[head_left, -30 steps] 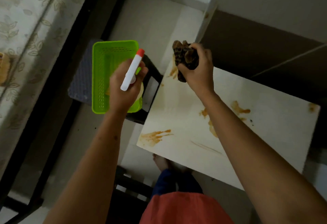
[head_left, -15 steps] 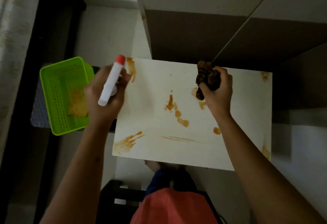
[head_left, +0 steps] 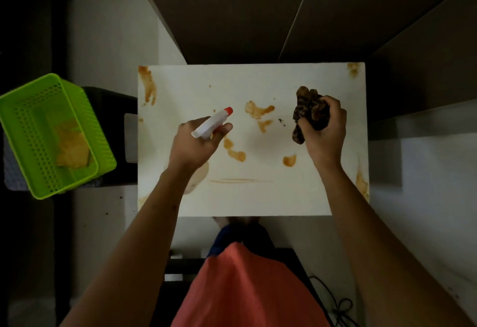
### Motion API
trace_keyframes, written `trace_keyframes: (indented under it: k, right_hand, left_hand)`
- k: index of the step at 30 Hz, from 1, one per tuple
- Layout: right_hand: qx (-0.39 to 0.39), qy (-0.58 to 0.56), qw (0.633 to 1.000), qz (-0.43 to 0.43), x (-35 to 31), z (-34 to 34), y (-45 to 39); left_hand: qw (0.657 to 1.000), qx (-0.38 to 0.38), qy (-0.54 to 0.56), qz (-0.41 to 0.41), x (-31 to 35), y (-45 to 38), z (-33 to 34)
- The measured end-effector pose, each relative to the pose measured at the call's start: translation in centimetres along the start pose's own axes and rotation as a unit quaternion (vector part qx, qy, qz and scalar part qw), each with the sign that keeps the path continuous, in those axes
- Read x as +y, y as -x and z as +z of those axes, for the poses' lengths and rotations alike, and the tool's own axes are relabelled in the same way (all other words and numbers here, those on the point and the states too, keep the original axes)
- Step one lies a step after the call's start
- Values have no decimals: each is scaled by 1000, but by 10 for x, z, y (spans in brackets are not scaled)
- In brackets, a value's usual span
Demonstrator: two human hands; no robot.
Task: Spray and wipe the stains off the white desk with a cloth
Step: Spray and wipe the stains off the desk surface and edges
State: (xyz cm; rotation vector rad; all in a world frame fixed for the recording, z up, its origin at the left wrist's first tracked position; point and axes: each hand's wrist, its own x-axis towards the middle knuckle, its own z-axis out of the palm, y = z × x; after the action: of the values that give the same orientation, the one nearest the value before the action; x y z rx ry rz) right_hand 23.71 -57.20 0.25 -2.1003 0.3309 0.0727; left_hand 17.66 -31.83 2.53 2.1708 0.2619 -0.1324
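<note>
The left hand (head_left: 196, 145) is gripping the spray bottle (head_left: 212, 123) above the stained table (head_left: 309, 192), the right hand (head_left: 324, 130) is clutching the bunched cloth (head_left: 308, 112); misting the central stains (head_left: 258, 112) evenly before wiping is advisable.

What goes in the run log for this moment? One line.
left hand: holds spray bottle | right hand: grips cloth | white desk: stained

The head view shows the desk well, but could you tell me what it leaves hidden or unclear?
- Spray bottle body: head view, hidden under the left hand.
- Cloth: bunched in the right hand, its size unreadable.
- Yellowish item in the green basket: too dim to identify.
</note>
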Motion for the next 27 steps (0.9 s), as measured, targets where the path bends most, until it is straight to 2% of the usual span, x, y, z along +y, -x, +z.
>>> trace_keyframes:
  k: [6, 11, 15, 20, 27]
  right_hand:
    - [1, 8, 1000, 21, 12, -7, 5]
    - [-7, 9, 1000, 19, 20, -4, 7]
    - [-12, 12, 1000, 17, 23, 1, 11]
    - [-19, 11, 1000, 16, 24, 6, 16]
    - [-26, 22, 999, 16, 23, 14, 20]
  left_hand:
    - [991, -75, -23, -108, 4, -9, 13]
    - [978, -96, -123, -136, -8, -12, 22]
    - [968, -76, -141, -193, -8, -10, 25]
    - [965, -128, -169, -153, -7, -9, 19]
    - [970, -108, -132, -172, -7, -9, 18]
